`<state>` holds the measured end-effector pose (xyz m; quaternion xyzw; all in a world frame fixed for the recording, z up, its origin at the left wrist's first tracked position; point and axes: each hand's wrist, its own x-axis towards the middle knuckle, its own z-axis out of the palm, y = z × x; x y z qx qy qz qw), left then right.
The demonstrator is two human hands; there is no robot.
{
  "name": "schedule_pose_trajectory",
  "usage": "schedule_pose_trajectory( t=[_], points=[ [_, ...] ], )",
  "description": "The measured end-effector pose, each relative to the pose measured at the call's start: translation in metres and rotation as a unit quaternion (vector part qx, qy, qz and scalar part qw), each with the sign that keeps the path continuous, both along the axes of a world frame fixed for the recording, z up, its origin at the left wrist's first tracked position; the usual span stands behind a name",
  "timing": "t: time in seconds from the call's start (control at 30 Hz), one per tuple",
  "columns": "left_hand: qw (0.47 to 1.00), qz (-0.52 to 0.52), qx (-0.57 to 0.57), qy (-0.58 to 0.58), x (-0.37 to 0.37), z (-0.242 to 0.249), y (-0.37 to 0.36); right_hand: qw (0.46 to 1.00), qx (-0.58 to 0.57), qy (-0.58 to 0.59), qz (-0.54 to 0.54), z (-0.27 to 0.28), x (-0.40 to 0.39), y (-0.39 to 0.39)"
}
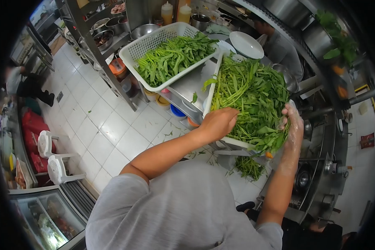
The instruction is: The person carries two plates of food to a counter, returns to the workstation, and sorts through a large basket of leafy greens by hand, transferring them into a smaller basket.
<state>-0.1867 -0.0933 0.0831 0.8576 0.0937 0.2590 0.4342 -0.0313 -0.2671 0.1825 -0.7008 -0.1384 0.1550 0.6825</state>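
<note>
A white basket (208,100) in front of me is heaped with leafy green stems (254,96). My left hand (221,123), bare, is closed at the basket's near left corner, against the stems; what it grips, if anything, is hidden. On the heap's right side, my right hand (293,123) wears a clear plastic glove, its fingers curled at the edge of the leaves. I cannot make out what lies between those fingers. Farther off to the left, a second white perforated basket (131,54) holds more greens (175,58). A bunch of greens (249,167) shows below the near basket.
Behind the baskets are a white plate (246,45), sauce bottles (166,12) and a person (281,52). Another person (27,85) stands far left. White stools (61,168) and a glass-topped chiller (41,221) are at left. A metal shelf post (100,58) stands beside the far basket.
</note>
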Motion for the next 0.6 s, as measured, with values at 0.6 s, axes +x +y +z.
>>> schedule_pose_trajectory(
  t=[0.6],
  points=[
    [0.970,-0.241,0.017,0.006,0.079,0.011,-0.134,0.940,-0.277,-0.192,0.055,0.062,0.006,-0.005]
  ],
)
